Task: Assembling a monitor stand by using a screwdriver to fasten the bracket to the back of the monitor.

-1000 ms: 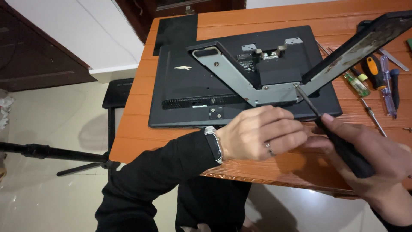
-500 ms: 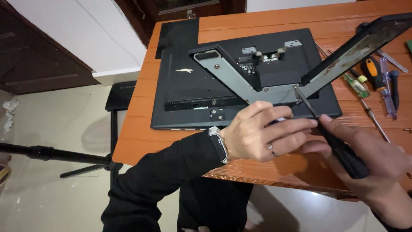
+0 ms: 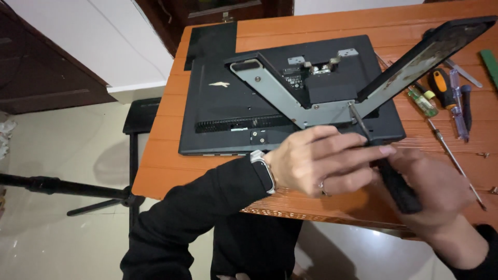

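A black flat monitor (image 3: 233, 109) lies face down on an orange wooden table (image 3: 171, 171), its back panel up. A grey V-shaped metal stand bracket (image 3: 290, 101) is fixed to that back; one arm runs toward 10 o'clock, the other, a dark-edged bar (image 3: 425, 54), rises toward 2 o'clock.

The right hand (image 3: 430, 189) is closed around the black handle of a screwdriver (image 3: 381, 155). The handle lies in the palm, at the hand's 10 o'clock side, and the thin shaft comes out past the fingers. The tool's long axis runs from about 5 o'clock at the handle end to about 11 o'clock at the tip. The tip points up and away from the person and meets the bracket at the base of the V, just where the two arms join.

The left hand (image 3: 324, 163) lies across the shaft at the right hand's 9 o'clock, fingers stretched out toward 3 o'clock and resting over the tool where shaft meets handle. It is flat and half open rather than fisted; whether it pinches the shaft cannot be told. It wears a ring and a wristwatch (image 3: 262, 168) above a black sleeve.

At 3 o'clock of the monitor, spare screwdrivers (image 3: 446, 96) lie on the table, with green, orange and purple handles. A black tripod (image 3: 62, 187) stands on the pale floor at 9 o'clock.
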